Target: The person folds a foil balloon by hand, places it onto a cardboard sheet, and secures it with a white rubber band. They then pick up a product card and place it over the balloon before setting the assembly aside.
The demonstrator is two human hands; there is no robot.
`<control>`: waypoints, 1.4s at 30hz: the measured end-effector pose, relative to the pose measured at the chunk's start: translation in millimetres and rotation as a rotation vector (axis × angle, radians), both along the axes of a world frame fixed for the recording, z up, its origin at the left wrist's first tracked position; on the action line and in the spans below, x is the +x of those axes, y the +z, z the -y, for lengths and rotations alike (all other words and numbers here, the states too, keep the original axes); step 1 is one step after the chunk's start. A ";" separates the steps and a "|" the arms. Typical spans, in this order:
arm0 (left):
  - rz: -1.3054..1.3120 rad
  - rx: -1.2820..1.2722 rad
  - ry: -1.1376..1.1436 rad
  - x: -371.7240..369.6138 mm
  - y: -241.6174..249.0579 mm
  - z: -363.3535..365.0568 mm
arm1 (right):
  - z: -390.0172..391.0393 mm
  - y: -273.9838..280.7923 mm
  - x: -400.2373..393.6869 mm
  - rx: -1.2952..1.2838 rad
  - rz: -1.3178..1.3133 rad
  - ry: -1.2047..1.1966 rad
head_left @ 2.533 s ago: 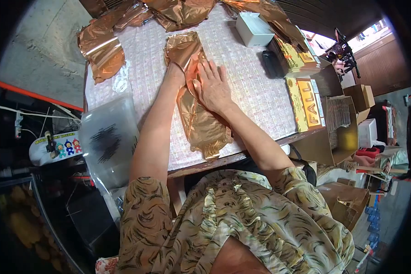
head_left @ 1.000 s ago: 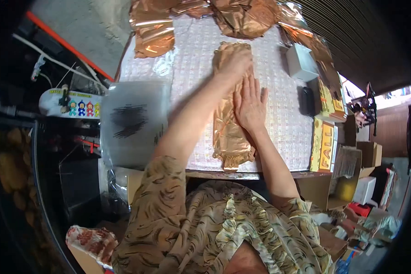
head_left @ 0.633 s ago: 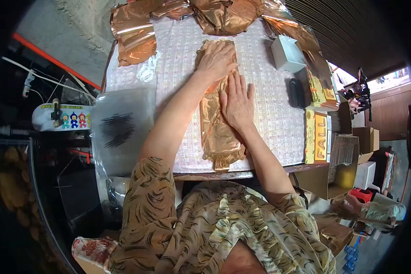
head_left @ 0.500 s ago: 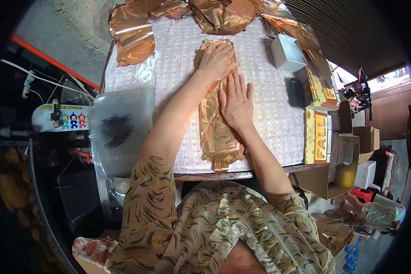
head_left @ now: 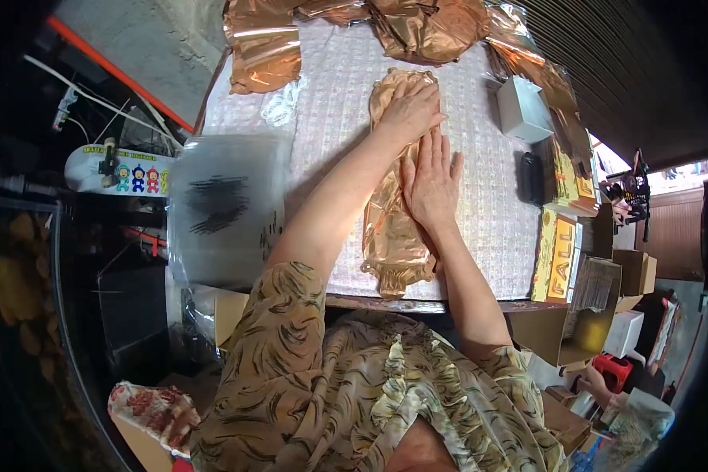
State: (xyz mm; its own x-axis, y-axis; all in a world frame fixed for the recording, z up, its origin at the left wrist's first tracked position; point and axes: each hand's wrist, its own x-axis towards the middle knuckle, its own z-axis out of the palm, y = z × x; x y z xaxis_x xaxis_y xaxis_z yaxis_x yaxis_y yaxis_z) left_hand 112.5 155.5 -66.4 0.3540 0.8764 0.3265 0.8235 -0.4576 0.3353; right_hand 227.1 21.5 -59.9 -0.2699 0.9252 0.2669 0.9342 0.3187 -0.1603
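A flattened copper-coloured foil balloon [head_left: 401, 228] lies lengthwise on the quilted cloth [head_left: 322, 110], its narrow neck pointing at the table's front edge. My left hand [head_left: 407, 114] rests flat across its far part, fingers outstretched together. Just nearer to me, my right hand [head_left: 433, 189] lies palm down along the balloon's right edge, fingers straight and thumb apart. The right fingertips come up close under the left hand. Creases run over the foil between my hands and the neck.
More copper foil balloons [head_left: 429, 31] are heaped along the far edge. White string [head_left: 282, 104] and a stack of clear plastic bags [head_left: 220, 208] lie left. A white box [head_left: 524, 108], a black case [head_left: 531, 178] and a FALL box [head_left: 559, 256] stand right. Another person's hand [head_left: 594, 384] shows lower right.
The view has shifted, so the table appears further right. My left hand has slid slightly toward me on the foil, baring more of its far end. Another person's hand has appeared lower right.
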 end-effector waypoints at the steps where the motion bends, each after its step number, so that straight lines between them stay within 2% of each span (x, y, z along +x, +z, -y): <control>1: 0.011 -0.011 -0.002 1.1 1.3 -0.1 | -0.4 -0.5 0.1 0.008 0.003 -0.001; 9: 0.112 0.018 -0.035 -1.4 -0.5 1.1 | -0.8 -2.4 0.1 0.031 0.011 0.004; 11: 0.072 0.047 -0.028 -2.5 2.1 4.2 | 0.2 -1.7 -0.1 0.038 0.015 0.002; 14: -0.021 0.166 -0.049 -3.7 -24.8 -8.3 | 2.1 0.4 -2.8 0.037 0.023 -0.031; 15: 0.016 0.079 -0.051 -4.1 -21.3 -10.7 | 3.6 3.2 -3.1 0.073 0.017 0.006; 18: 0.142 0.029 -0.042 -5.6 -8.8 -5.5 | 8.2 6.1 -0.3 0.099 0.041 0.044; 20: 0.151 0.001 -0.052 -7.1 -10.4 -8.3 | 13.2 5.2 2.8 0.098 -0.007 0.159; 22: 0.081 0.065 -0.047 -10.1 -16.5 -14.0 | 18.3 8.7 5.5 0.053 -0.010 0.161; 25: 0.091 0.038 -0.067 -13.0 -21.2 -20.8 | 21.3 13.6 11.4 -0.025 0.042 0.395; 26: 0.092 0.019 -0.053 -12.3 -18.8 -19.6 | 22.9 12.8 14.6 -0.037 0.037 0.391; 28: 0.016 0.029 -0.024 -10.5 -21.5 -21.2 | 25.0 14.3 20.2 -0.080 0.044 0.654; 32: 0.006 0.168 -0.050 -17.5 -43.9 -29.8 | 39.3 22.7 27.2 -0.195 0.061 0.763; 34: 0.082 0.305 -0.139 -16.9 -37.6 -24.2 | 48.9 19.9 31.1 -0.206 0.093 0.802; 36: 0.095 0.263 -0.126 -14.8 -30.7 -21.2 | 62.5 20.0 35.6 -0.215 0.125 0.836; 40: 0.108 0.237 -0.123 -13.4 -25.6 -18.9 | 92.8 35.8 45.9 -0.409 0.090 0.914; 42: 0.036 0.216 -0.089 -16.6 -28.8 -20.1 | 107.4 51.6 50.2 -0.651 0.038 0.936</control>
